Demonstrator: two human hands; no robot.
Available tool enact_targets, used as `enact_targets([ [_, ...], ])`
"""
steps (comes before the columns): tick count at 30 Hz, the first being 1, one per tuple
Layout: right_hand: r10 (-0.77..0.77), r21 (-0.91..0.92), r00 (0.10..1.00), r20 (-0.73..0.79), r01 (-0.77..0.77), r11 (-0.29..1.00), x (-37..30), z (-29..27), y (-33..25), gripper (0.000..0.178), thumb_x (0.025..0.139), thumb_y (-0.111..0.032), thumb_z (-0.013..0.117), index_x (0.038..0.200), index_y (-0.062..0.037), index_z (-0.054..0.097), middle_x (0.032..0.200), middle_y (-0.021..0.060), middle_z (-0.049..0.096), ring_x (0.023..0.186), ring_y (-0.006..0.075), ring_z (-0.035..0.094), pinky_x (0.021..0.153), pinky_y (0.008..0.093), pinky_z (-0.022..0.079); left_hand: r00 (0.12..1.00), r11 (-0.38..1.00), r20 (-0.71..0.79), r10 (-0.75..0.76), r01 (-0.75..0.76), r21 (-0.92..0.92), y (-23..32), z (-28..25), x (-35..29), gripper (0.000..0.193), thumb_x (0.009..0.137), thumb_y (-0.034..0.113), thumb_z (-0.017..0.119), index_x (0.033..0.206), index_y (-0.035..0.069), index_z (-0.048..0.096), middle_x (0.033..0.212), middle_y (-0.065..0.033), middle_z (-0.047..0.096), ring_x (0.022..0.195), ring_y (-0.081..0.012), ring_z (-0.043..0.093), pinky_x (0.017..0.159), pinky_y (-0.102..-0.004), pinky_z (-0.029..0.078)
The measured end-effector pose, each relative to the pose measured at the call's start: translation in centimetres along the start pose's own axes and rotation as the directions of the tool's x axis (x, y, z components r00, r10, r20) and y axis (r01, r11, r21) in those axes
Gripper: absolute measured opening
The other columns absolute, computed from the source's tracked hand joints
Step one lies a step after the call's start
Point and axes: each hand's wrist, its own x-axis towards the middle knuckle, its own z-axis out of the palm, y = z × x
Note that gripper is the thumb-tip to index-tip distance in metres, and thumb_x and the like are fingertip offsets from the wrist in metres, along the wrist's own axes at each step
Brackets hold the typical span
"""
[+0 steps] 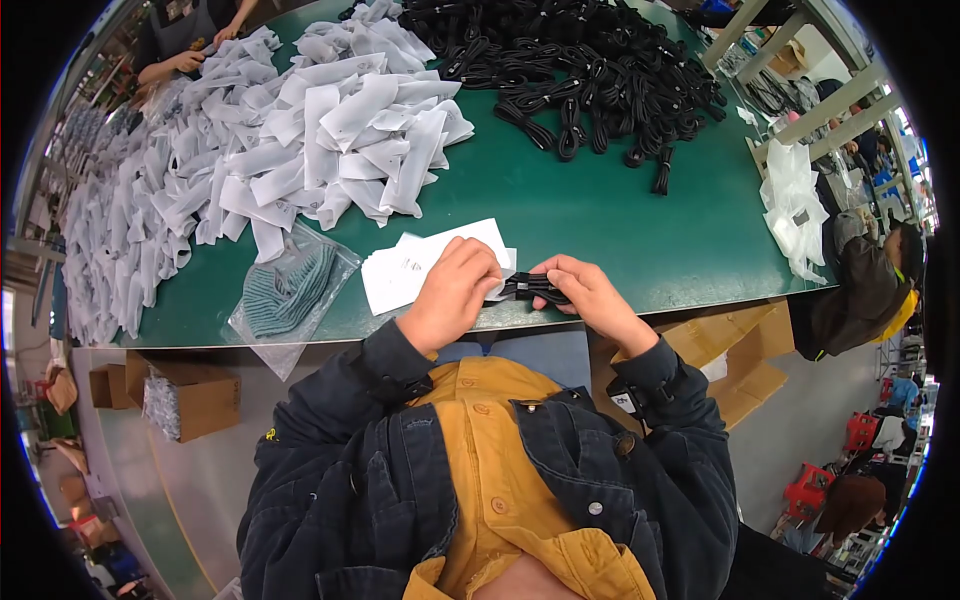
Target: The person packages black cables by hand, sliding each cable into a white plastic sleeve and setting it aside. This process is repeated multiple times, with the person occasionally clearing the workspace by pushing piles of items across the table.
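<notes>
Two bare hands meet near the table's near edge. The left hand slants from its cuff toward one o'clock, back upward, fingers curled and bunched at the tips; whether they pinch anything I cannot tell. The right hand angles toward ten o'clock, its thumb and fingers gripping a black cable bundle. That bundle lies between the hands, its long axis running roughly nine to three o'clock, one end pointing at nine toward the left fingertips. White flat sleeves fan out at nine o'clock from it, partly behind the left hand. On the green table, a heap of black cables spreads at one o'clock.
</notes>
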Motion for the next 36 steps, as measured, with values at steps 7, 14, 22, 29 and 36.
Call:
enact_targets([
  [7,-0.679,-0.518,0.730,0.081,0.613,0.597,0.7,1.0,-0.9,0.017,0.091,0.002,0.061,0.107,0.0009,0.064,0.106,0.0093,0.058,0.082,0.0151,0.059,0.074,0.0273,0.049,0.998,0.999,-0.060,-0.029,0.031,0.033,0.2,-1.2,1.2,0.010,0.081,-0.003,0.062,0.087,0.002,0.056,0.094,-0.0115,0.056,0.092,-0.0330,0.051,0.079,-0.0375,0.044],
  [14,-0.500,-0.204,0.831,-0.245,0.460,0.864,2.1,3.0,-2.1,0.013,0.082,0.006,0.069,0.093,0.0006,0.065,0.109,0.0117,0.056,0.083,0.0178,0.058,0.072,0.0288,0.049,0.974,0.933,-0.031,-0.224,0.205,-0.297,0.6,-1.9,2.3,0.006,0.088,0.001,0.063,0.089,0.003,0.057,0.097,-0.0055,0.057,0.081,-0.0171,0.054,0.071,-0.0285,0.045],
  [22,-0.835,-0.523,0.532,-0.139,0.677,0.518,7.8,-0.3,-7.1,0.011,0.086,-0.001,0.066,0.097,-0.0006,0.064,0.107,0.0114,0.058,0.081,0.0168,0.058,0.070,0.0269,0.048,0.925,0.639,-0.060,-0.376,0.212,-0.739,-2.0,-9.6,7.7,0.016,0.097,0.015,0.058,0.107,0.002,0.060,0.080,0.0039,0.055,0.064,-0.0053,0.046,0.062,-0.0207,0.039],
  [29,-0.835,-0.968,0.550,0.008,0.215,0.132,16.8,-7.1,-1.7,0.029,0.082,-0.012,0.071,0.106,-0.0033,0.059,0.102,0.0139,0.060,0.085,0.0315,0.061,0.069,0.0401,0.053,0.772,0.993,-0.636,-0.017,0.087,0.079,-4.4,-12.0,8.9,0.019,0.091,0.007,0.061,0.110,0.003,0.059,0.096,-0.0043,0.059,0.071,-0.0130,0.055,0.063,-0.0265,0.044],
  [36,-0.712,-0.986,0.699,-0.067,0.065,0.157,16.3,-6.9,1.3,0.026,0.078,-0.015,0.072,0.094,-0.0053,0.054,0.091,0.0136,0.060,0.084,0.0339,0.061,0.068,0.0449,0.053,0.997,0.965,-0.039,-0.064,0.072,0.252,-2.5,-1.3,1.2,0.026,0.080,0.006,0.071,0.103,0.004,0.058,0.100,-0.0142,0.054,0.084,-0.0309,0.059,0.071,-0.0373,0.049],
])
